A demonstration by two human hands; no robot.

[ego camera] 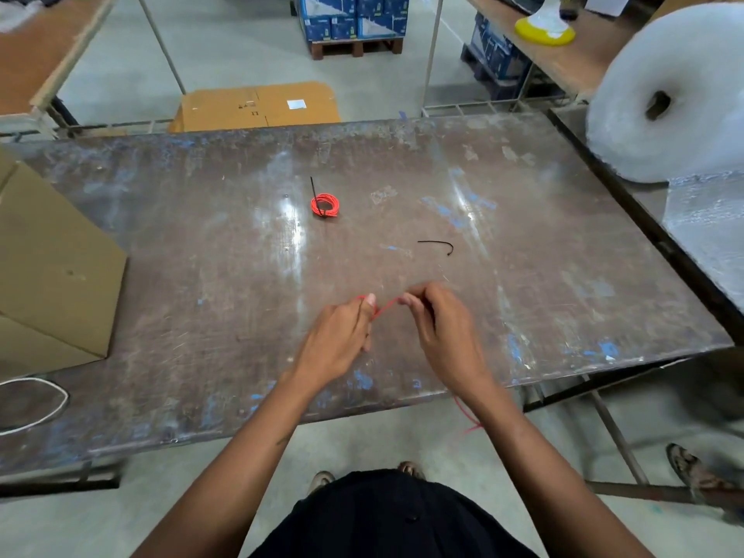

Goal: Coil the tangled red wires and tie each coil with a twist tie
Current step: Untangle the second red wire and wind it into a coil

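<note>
A loose red wire (pixel 385 307) stretches between my two hands above the near part of the worn table (pixel 201 255). My left hand (pixel 340 340) pinches one end of that stretch with thumb and fingers. My right hand (pixel 439 328) pinches the other end, and the wire's tail hangs down past the table's front edge under my right wrist. Farther back lies a finished red coil (pixel 325 205) bound with a black tie whose tail sticks up. A loose black twist tie (pixel 437 245) lies bent on the table to the right of centre.
A cardboard box (pixel 52 271) stands on the table's left side. A white cord loop (pixel 32 404) lies at the front left corner. A big roll of bubble wrap (pixel 676 94) sits at the right, and another person's shoe (pixel 692 473) is on the floor.
</note>
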